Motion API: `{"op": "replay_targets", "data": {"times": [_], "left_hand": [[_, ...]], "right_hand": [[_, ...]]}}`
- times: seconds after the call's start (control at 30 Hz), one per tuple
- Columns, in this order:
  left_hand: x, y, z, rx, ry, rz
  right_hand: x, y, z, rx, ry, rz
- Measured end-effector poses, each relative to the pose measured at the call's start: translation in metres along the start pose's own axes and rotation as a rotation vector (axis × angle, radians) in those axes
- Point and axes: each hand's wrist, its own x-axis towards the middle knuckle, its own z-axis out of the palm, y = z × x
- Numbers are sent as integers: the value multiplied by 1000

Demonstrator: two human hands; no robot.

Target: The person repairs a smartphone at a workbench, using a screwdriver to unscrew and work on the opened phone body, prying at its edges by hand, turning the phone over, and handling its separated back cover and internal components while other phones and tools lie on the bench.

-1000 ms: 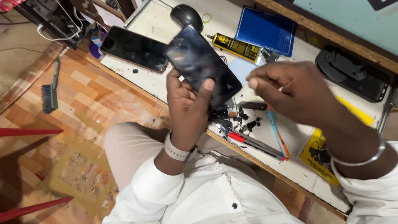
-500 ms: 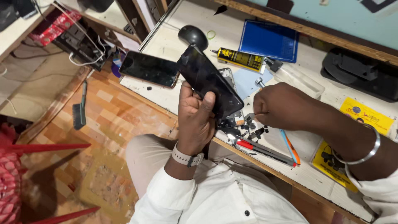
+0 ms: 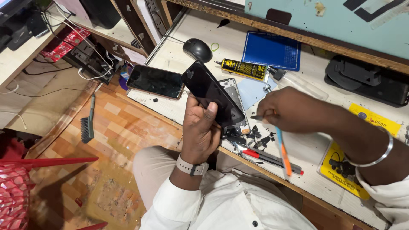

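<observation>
My left hand (image 3: 203,127) grips a black phone (image 3: 211,92) by its lower end and holds it tilted above the white worktable (image 3: 191,106), dark back panel up. My right hand (image 3: 294,111) hovers just right of it, fingers closed on a thin tool with a blue and orange handle (image 3: 282,149) that points down toward the table edge. Under the held phone lies an opened phone frame (image 3: 235,100) with small black broken bits (image 3: 258,138) scattered beside it. A red-handled tool (image 3: 264,156) lies near the table's front edge.
A second dark phone (image 3: 155,81) lies flat at the table's left corner. Behind are a black mouse (image 3: 197,50), a yellow-black glue tube (image 3: 243,69), a blue mat (image 3: 272,50), a black device (image 3: 366,81) and a yellow packet (image 3: 349,162). A brush (image 3: 87,124) lies on the tiled floor.
The view has shifted left and down. My right hand has lifted from the table and the blue-orange tool now hangs from it; the left hand still holds the phone.
</observation>
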Motion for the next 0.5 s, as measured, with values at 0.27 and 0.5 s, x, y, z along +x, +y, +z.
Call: {"op": "replay_targets", "data": {"times": [0.27,0.5], "left_hand": [[0,-6,-11,-14,45,-24],[-1,-10,-14,-16,18,-5]], "right_hand": [[-6,-2,1,311,503,-208],[-20,-34,25,273,707,-298]]}}
